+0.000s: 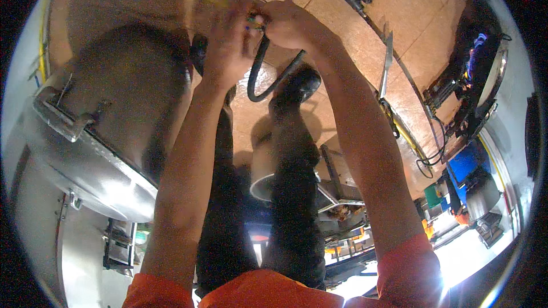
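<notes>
My two hands are close together in front of me, above the tiled floor. My right hand [290, 27] is closed round one end of a black hose [258, 82], which hangs in a U-shaped loop below it. Beside it, my left hand [229, 48] is smeared by motion, and its fingers cannot be made out. Between the hands shows a small cluster of coloured bits [255, 21], too blurred to name. The far end of the hose passes behind my right forearm.
A large metal pot [131, 63] with a side handle stands at the left. At the right, a gas burner [474, 60] shows a blue flame. A long knife-like blade [388, 65] lies near the floor seam. A pale bucket [262, 185] sits behind my legs.
</notes>
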### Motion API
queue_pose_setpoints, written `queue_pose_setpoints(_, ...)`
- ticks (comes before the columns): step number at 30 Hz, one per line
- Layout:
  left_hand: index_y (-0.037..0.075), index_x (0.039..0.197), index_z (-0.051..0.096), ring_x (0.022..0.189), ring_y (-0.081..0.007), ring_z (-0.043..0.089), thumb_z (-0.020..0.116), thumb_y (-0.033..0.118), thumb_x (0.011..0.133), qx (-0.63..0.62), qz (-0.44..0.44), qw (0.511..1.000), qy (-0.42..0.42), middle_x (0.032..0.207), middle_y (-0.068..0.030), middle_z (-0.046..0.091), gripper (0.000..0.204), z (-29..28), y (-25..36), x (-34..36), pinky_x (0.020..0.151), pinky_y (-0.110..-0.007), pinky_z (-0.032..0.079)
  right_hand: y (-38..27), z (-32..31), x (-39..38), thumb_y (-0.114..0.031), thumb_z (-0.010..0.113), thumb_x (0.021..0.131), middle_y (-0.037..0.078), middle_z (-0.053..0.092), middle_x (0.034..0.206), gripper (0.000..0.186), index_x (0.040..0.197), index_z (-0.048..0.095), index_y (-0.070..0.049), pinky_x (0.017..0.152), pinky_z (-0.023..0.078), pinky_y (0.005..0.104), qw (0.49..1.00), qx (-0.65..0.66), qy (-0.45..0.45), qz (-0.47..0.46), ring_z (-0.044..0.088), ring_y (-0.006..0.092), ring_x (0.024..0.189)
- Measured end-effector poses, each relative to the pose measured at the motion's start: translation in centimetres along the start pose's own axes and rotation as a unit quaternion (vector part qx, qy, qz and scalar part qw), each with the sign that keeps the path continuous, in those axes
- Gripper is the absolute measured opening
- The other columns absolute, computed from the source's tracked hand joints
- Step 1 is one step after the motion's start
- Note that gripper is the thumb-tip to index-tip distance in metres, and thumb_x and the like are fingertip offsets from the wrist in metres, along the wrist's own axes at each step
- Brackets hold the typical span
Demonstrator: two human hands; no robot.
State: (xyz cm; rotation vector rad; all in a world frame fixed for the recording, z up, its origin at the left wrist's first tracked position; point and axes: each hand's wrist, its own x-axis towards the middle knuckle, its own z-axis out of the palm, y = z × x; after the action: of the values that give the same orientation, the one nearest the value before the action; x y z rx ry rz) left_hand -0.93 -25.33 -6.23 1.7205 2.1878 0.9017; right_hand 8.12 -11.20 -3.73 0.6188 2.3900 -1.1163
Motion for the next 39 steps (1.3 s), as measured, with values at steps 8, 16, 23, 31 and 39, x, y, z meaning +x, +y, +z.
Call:
queue_pose_setpoints(8,-0.002,0.128,0.041,0.108,-0.0429,0.05,0.051,0.007,0.088,-0.073,-0.173,0.981,-0.057,0.115,-0.0261,0.053,0.042,1.6,-4.0,-4.8,0.096,-0.05,0.038,0.6,3.3,-1.6,-0.023,0.06,0.088,0.018,0.067,0.103,0.034,0.116,0.06,-0.003,0.084,0.051,0.0403,0.94,0.294,0.164,0.065,0.066,0.0303,0.095)
queue_pose_setpoints(16,0.004,0.116,0.047,0.079,-0.0139,0.051,0.048,0.027,0.1,-0.479,-0.443,0.754,-0.074,0.096,-0.0051,0.057,0.029,4.8,-2.4,-9.9,0.071,-0.03,0.044,11.1,19.8,-8.7,-0.026,0.051,0.095,0.011,0.064,0.099,0.036,0.125,0.051,-0.006,0.07,0.054,0.0359,0.811,0.441,0.207,0.323,0.064,0.0252,0.087)
queue_pose_setpoints(23,0.01,0.101,0.054,0.075,-0.0237,0.052,0.044,0.034,0.1,-0.786,-0.51,0.326,0.124,0.079,-0.0046,0.054,0.026,9.1,3.6,-8.0,0.086,-0.041,0.044,2.8,22.9,-10.3,-0.028,0.052,0.094,0.013,0.057,0.103,0.03,0.115,0.049,-0.006,0.063,0.052,0.0388,0.613,0.485,0.491,0.385,0.062,0.0259,0.082)
queue_pose_setpoints(31,0.008,0.092,0.058,0.074,-0.0213,0.056,0.044,0.026,0.098,-0.628,-0.607,0.487,0.01,0.08,-0.0065,0.059,0.023,7.7,1.5,-6.4,0.084,-0.036,0.045,2.4,17.2,-9.5,-0.009,0.059,0.081,0.024,0.063,0.093,0.027,0.107,0.058,-0.004,0.073,0.051,0.0455,0.854,0.372,0.278,0.233,0.063,0.0394,0.086)
queue_pose_setpoints(39,0.001,0.107,0.053,0.081,-0.0148,0.06,0.054,0.01,0.095,-0.393,-0.365,0.839,-0.094,0.093,-0.0076,0.061,0.016,2.5,-1.2,-3.0,0.075,-0.029,0.051,2.5,15.8,-8.8,-0.013,0.055,0.086,0.02,0.068,0.088,0.026,0.108,0.061,-0.001,0.075,0.052,0.0405,0.81,0.463,0.242,0.267,0.066,0.035,0.083)
